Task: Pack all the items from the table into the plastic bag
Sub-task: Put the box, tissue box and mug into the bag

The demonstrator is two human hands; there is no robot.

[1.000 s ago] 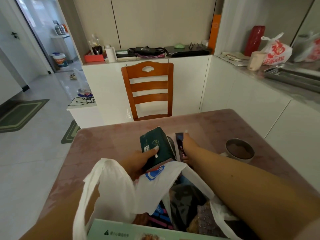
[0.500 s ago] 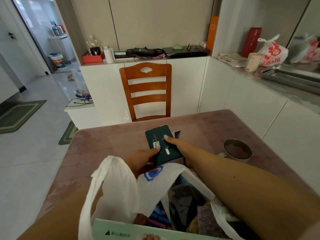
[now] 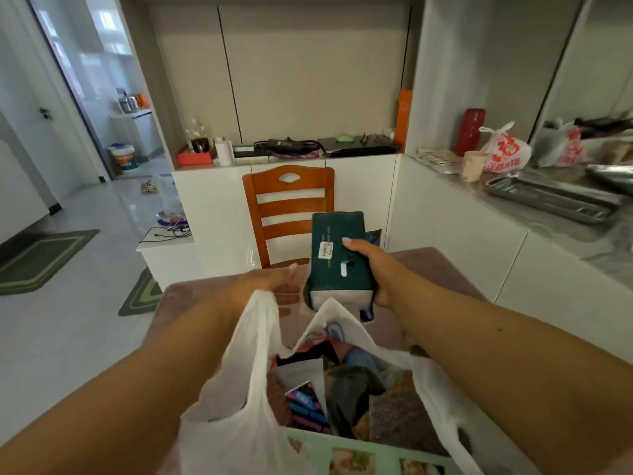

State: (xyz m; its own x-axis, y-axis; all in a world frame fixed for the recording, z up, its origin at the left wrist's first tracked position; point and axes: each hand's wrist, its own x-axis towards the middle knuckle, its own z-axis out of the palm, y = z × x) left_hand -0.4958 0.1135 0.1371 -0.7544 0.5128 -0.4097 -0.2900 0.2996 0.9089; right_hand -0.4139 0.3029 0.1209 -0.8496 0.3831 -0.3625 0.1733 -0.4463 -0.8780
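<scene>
My right hand grips a dark green tissue pack and lifts it above the far rim of the white plastic bag. A dark blue packet sticks out from under the same hand. The bag's left handle is held up by my left hand, just left of the pack, and the bag's mouth gapes open. Inside lie several packets and dark wrapped items. A pale green printed box leans at the bag's near edge. The pinkish table shows around the bag.
A wooden chair stands at the table's far side against white cabinets. To the right runs a counter with a metal tray, a cup, a red flask and a printed bag. Floor mats lie on the left.
My left hand let go of the green pack and now only holds the bag handle. My right hand took the pack with the blue packet and raised them off the table.
</scene>
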